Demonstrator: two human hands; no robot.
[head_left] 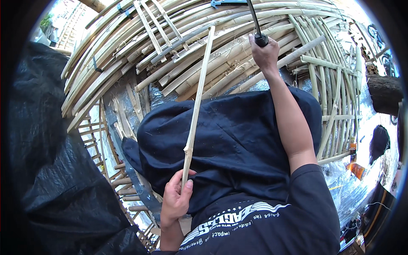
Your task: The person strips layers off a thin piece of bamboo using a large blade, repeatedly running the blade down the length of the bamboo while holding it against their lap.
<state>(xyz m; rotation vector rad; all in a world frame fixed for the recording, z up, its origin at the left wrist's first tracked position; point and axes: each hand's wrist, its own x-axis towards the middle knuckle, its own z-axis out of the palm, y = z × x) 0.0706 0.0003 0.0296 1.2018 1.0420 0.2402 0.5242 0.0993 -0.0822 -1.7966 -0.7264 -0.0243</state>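
Note:
My left hand (175,199) is closed round the near end of a pale bamboo strip (198,97), thumb along its side. The strip slants up and away over my lap, with a knot partway along, and its far end overlaps the bamboo pile. Farther off and to the right, my right hand (265,54) grips a long-bladed knife (255,21) by its black handle. The narrow dark blade points away from me, and its tip runs out of the picture. Blade and strip are apart.
Split bamboo lengths (221,63) lie piled across the far side, shavings among them. A bamboo lattice (335,89) stands at the right. Black sheeting (55,161) hangs at the left beside a slatted bamboo frame (123,180). A blue-handled tool (229,3) rests on the pile.

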